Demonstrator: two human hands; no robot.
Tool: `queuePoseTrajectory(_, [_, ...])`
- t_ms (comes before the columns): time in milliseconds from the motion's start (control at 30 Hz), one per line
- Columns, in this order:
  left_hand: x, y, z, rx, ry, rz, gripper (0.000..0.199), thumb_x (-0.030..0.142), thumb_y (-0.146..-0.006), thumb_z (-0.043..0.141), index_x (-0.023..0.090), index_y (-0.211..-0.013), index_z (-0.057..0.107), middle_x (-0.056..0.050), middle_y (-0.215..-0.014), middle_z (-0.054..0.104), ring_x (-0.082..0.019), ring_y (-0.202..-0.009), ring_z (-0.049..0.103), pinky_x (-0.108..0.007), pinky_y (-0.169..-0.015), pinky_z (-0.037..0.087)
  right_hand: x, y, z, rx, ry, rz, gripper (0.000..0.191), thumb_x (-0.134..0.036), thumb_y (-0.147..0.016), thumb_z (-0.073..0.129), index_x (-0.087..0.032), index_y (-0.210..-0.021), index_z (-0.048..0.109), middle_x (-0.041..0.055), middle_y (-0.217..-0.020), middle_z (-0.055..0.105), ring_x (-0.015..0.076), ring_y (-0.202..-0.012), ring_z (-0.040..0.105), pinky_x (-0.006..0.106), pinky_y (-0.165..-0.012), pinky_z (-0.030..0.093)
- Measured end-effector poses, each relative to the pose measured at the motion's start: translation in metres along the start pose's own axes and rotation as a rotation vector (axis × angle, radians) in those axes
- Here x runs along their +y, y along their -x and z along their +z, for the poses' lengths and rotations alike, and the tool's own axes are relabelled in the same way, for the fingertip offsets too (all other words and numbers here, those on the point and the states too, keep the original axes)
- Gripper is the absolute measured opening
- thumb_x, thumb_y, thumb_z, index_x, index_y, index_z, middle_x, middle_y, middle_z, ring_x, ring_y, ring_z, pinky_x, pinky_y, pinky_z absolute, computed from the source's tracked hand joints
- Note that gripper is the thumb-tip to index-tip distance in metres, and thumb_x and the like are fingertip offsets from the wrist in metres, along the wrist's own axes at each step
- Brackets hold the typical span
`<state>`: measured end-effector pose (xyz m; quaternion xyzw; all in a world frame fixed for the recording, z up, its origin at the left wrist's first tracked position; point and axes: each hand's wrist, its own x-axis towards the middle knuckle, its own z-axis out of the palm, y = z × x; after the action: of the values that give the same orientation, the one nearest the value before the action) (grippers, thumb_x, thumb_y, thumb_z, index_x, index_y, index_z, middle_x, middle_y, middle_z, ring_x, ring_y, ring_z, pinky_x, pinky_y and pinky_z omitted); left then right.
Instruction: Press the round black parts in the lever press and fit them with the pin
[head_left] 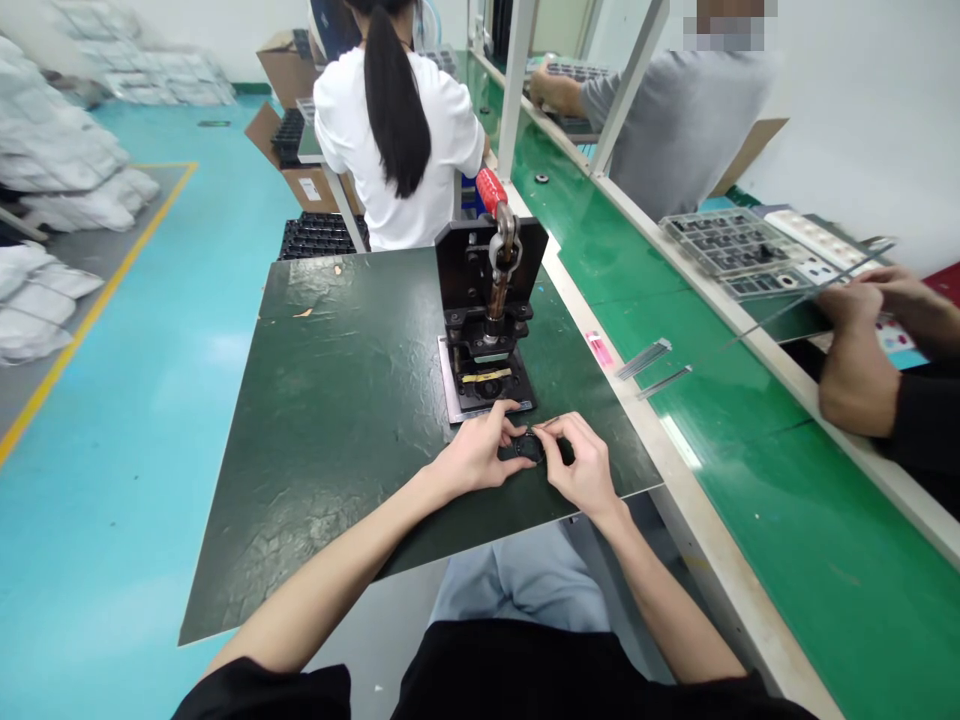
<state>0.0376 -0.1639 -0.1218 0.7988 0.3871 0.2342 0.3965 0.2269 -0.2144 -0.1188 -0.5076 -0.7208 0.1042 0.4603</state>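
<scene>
Okay, my left hand (476,452) and right hand (581,465) pinch a small round black part (529,448) between their fingers, close together above a dark green board (315,480). Just ahead of them sits the base plate (480,395) of a bench hand press (487,300) with a red handle (491,190). Beyond the board's right edge, metal strips (643,358) lie on the green desk (757,500).
</scene>
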Motion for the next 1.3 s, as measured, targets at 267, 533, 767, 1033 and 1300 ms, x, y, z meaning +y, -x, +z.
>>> queuePoseTrajectory(267, [0.000, -0.001, -0.001, 0.011, -0.003, -0.007, 0.069, 0.036, -0.074, 0.087, 0.022, -0.128, 0.046, -0.003, -0.097, 0.076, -0.022, -0.083, 0.075, -0.035, -0.078, 0.059, 0.000, -0.003, -0.003, -0.035, -0.036, 0.051, 0.017, -0.025, -0.101, 0.059, -0.022, -0.085, 0.064, 0.0043, -0.081, 0.069, 0.0172, -0.073, 0.063, 0.031, -0.067, 0.054])
queuePoseTrajectory(533, [0.002, -0.003, -0.002, 0.001, -0.001, -0.042, 0.069, 0.035, -0.072, 0.090, 0.022, -0.125, 0.046, -0.004, -0.100, 0.077, -0.020, -0.081, 0.075, -0.033, -0.076, 0.060, 0.013, -0.003, 0.002, 0.099, -0.196, 0.269, 0.032, -0.044, -0.099, 0.062, -0.021, -0.077, 0.062, 0.0041, -0.077, 0.069, 0.0159, -0.069, 0.066, 0.029, -0.065, 0.057])
queuePoseTrajectory(767, [0.004, 0.001, -0.006, -0.001, -0.035, -0.009, 0.069, 0.034, -0.075, 0.088, 0.023, -0.129, 0.046, -0.004, -0.102, 0.077, -0.020, -0.083, 0.074, -0.034, -0.078, 0.060, 0.025, 0.014, -0.021, 0.360, -0.153, 0.359, 0.023, -0.039, -0.100, 0.061, -0.018, -0.100, 0.071, 0.0070, -0.088, 0.074, 0.0169, -0.072, 0.072, 0.030, -0.066, 0.061])
queuePoseTrajectory(1033, [0.006, -0.002, -0.042, 0.417, -0.155, 0.069, 0.051, 0.041, -0.083, 0.082, 0.023, -0.123, 0.054, -0.004, -0.109, 0.077, -0.014, -0.076, 0.068, -0.028, -0.074, 0.057, 0.031, 0.029, -0.031, 0.359, 0.216, 0.079, 0.021, -0.016, -0.100, 0.056, -0.020, -0.112, 0.072, 0.0088, -0.095, 0.079, 0.0206, -0.083, 0.075, 0.035, -0.078, 0.062])
queuePoseTrajectory(1300, [-0.013, -0.008, -0.058, 0.498, -0.198, -0.005, 0.042, 0.040, -0.077, 0.084, 0.023, -0.107, 0.060, -0.001, -0.096, 0.077, -0.011, -0.062, 0.060, -0.024, -0.059, 0.051, 0.026, 0.027, -0.031, 0.332, 0.342, 0.085, 0.025, -0.011, -0.101, 0.051, -0.016, -0.117, 0.069, 0.0100, -0.097, 0.079, 0.0194, -0.087, 0.074, 0.032, -0.081, 0.060])
